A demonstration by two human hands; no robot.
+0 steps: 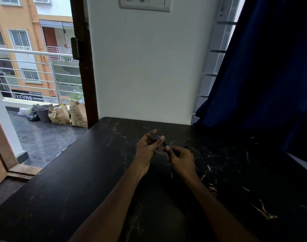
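Both my hands hover over the middle of a black marble-patterned table (79, 180). My right hand (181, 159) curls its fingers round a thin dark pen-like object (165, 144). The object's far tip, with a small bluish part, sits at the fingertips of my left hand (147, 147). My left thumb and a finger pinch that tip, while the forefinger points forward. A thin pale strand (171, 169) hangs from under my right hand to the table. The object is small and dark, so its exact kind is unclear.
A white wall with a switch plate (145, 4) stands behind the table. At the right hangs a dark blue curtain (264, 67). At the left, an open door (83, 63) gives onto a balcony with paper bags (69, 114) and a railing.
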